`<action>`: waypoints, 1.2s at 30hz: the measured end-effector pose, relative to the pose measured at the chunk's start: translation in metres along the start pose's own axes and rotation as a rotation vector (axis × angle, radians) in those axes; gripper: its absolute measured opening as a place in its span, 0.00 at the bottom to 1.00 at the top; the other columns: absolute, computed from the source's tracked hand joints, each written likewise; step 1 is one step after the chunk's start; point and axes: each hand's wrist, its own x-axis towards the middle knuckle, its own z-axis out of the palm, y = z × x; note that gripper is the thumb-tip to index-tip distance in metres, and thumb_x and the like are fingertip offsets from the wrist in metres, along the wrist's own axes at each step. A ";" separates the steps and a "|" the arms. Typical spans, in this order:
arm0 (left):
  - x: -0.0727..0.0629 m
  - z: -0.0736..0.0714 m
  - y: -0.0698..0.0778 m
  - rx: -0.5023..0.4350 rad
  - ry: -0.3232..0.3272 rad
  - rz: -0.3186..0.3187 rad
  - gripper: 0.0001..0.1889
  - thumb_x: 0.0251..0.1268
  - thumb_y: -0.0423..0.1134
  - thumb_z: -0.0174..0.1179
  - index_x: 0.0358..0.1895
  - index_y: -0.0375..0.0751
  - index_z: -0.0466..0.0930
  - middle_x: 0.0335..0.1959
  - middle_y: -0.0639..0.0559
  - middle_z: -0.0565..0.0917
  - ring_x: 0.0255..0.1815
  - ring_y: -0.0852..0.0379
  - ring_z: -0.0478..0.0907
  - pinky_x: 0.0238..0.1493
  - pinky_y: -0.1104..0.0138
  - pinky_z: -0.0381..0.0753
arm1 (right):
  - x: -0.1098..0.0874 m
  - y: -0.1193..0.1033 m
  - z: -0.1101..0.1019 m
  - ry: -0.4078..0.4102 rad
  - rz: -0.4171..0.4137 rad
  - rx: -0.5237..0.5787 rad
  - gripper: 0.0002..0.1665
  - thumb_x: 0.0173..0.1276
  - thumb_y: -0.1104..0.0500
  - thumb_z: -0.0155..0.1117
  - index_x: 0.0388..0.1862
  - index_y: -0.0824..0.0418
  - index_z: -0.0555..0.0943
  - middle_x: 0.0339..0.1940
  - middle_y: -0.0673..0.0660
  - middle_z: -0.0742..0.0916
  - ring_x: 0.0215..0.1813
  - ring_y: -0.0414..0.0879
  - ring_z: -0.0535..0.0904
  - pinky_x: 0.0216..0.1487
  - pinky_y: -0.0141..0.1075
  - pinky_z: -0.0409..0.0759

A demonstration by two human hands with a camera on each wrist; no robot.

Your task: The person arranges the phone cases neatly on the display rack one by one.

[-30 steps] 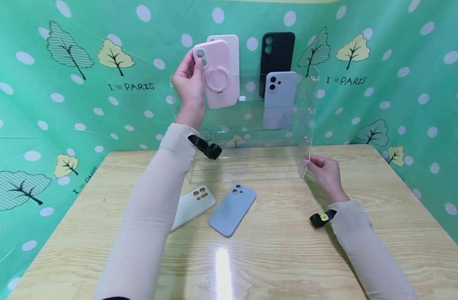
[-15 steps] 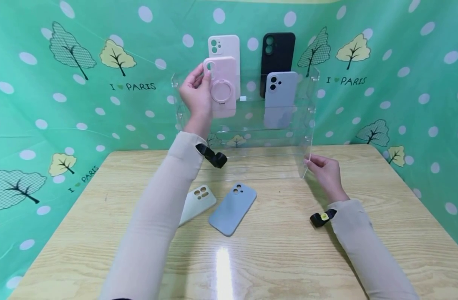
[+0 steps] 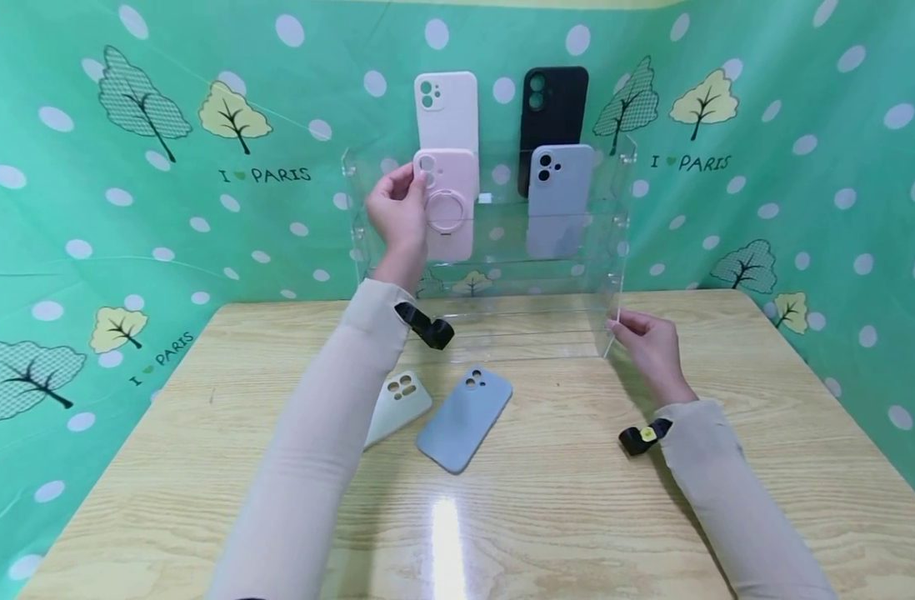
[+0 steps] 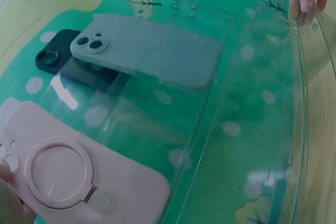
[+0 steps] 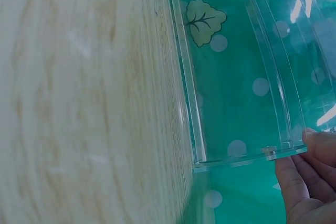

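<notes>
Head: six phone cases (image 3: 452, 205) (one held).

Green backdrop (image 3: 262, 225), probably cloth, behind wood-grained table (image 3: 577, 500).

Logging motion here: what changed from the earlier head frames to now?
The left hand lowered the pink case, shifting it slightly right and straightening its tilt; the white case is now less covered. Unchanged: that hand's pinch, the right hand on the clear rack, the black case and blue case.
</notes>
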 end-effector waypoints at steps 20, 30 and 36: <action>0.004 -0.028 0.009 0.124 -0.053 0.020 0.16 0.58 0.36 0.66 0.49 0.37 0.79 0.51 0.46 0.81 0.49 0.57 0.77 0.50 0.77 0.77 | -0.002 -0.003 0.000 0.006 0.009 -0.023 0.22 0.68 0.53 0.61 0.53 0.67 0.79 0.48 0.61 0.84 0.38 0.29 0.77 0.40 0.19 0.79; -0.026 -0.074 0.011 0.257 -0.318 0.079 0.19 0.59 0.38 0.65 0.53 0.38 0.77 0.51 0.49 0.80 0.51 0.54 0.76 0.54 0.72 0.77 | -0.002 -0.003 -0.001 0.005 0.005 -0.033 0.23 0.68 0.52 0.61 0.54 0.67 0.79 0.48 0.61 0.84 0.38 0.29 0.77 0.38 0.17 0.77; -0.050 -0.114 -0.009 0.484 -0.579 -0.058 0.22 0.58 0.39 0.66 0.56 0.40 0.76 0.54 0.48 0.79 0.52 0.53 0.74 0.57 0.64 0.76 | -0.001 -0.001 0.000 0.003 -0.005 -0.017 0.22 0.68 0.53 0.61 0.53 0.67 0.79 0.39 0.47 0.85 0.37 0.27 0.77 0.38 0.17 0.77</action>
